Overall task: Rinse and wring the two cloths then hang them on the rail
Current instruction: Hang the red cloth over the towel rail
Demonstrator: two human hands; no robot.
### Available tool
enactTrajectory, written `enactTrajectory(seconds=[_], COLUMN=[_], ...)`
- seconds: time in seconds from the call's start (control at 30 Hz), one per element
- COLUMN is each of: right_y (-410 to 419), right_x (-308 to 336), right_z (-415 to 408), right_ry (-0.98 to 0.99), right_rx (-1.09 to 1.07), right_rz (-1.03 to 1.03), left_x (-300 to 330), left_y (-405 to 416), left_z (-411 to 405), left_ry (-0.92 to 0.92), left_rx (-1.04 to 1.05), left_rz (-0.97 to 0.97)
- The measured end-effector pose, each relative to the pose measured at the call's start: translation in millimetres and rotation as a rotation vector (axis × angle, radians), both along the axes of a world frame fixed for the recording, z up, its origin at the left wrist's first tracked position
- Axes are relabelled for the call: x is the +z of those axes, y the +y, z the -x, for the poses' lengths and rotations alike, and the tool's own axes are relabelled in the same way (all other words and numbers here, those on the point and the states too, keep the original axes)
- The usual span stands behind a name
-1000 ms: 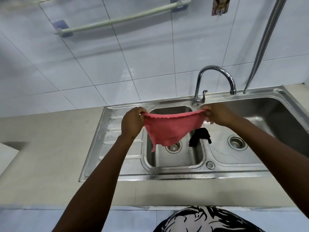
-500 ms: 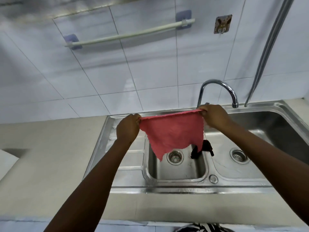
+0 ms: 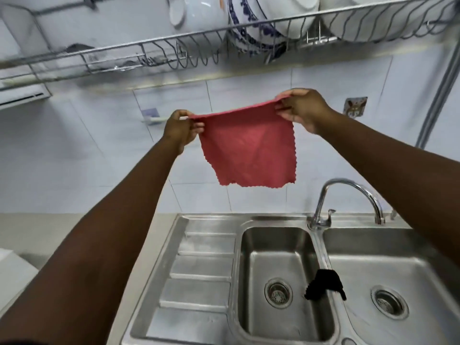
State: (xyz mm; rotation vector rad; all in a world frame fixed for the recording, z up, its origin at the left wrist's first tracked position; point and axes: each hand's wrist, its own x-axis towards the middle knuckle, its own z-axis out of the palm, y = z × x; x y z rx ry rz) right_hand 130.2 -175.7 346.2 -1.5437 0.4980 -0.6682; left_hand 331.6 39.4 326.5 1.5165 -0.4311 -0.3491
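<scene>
A pink cloth hangs spread out flat, held by its two top corners high in front of the tiled wall. My left hand pinches the left corner and my right hand pinches the right corner. Only the left end of the white rail and its blue mount show, just left of my left hand; the cloth and my hands hide the rest. A black cloth lies draped over the divider between the two basins of the steel sink.
A wire dish rack with plates and bowls hangs just above my hands. The curved tap stands behind the sink divider. A hose or pipe runs down the wall at right. A small wall hook sits right of my right hand.
Both hands have lifted the pink cloth from over the left basin up to rail height. The view has tilted upward, bringing the dish rack into sight. The black cloth has not moved.
</scene>
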Motion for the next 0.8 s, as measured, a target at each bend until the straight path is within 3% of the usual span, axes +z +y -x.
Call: enactTrajectory(seconds=[0.17, 0.33, 0.43, 0.5, 0.57, 0.63, 0.7, 0.8], right_y=[-20, -45, -61, -66, -65, -58, -49, -38], right_x=[21, 28, 31, 27, 31, 26, 13, 0], right_z=[-39, -102, -133, -132, -142, -142, -146, -150], right_ry=[0.032, 0.324, 0.503, 0.492, 0.517, 0.606, 0.694, 0.657], right_rx=[-0.057, -0.011, 0.028, 0.037, 0.051, -0.013, -0.231, -0.506], right_rz=[0.188, 0.730, 0.921, 0.996, 1.069, 1.113, 1.125, 1.015], left_x=[24, 33, 29, 23, 21, 18, 12, 12], left_y=[-17, -53, -62, -53, -46, -46, -56, -69], left_z=[-41, -90, -125, -134, -149, -146, -137, -127], left_ry=[-0.054, -0.333, -0.632, -0.924, -1.077, -1.037, -0.910, -0.734], left_rx=[-0.073, -0.201, -0.150, -0.066, 0.065, 0.107, 0.141, 0.291], left_rz=[-0.010, -0.383, -0.481, -0.680, -0.853, -0.965, -1.056, -0.998])
